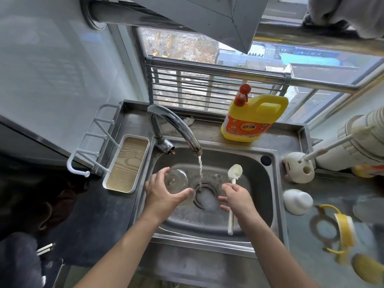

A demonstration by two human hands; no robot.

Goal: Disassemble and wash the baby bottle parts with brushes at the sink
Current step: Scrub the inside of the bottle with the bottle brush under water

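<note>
My left hand (164, 193) grips a clear bottle body (176, 180) over the steel sink (259, 204), just left of the running water. My right hand (236, 199) holds a cream bottle brush (233, 177) by its handle, bristle head pointing up and away, to the right of the stream. The tap (176, 126) pours water onto the drain (204, 197). On the counter to the right lie a yellow handled collar (342, 227), a white cap (297, 201) and a yellowish part (367, 269) near the frame edge.
A yellow detergent jug (253, 119) stands behind the sink. A cream brush holder (299, 166) with a thin brush in it sits at the right rim. Left of the sink is a white tray (126, 165) with a wooden insert and a white hook rack (93, 142).
</note>
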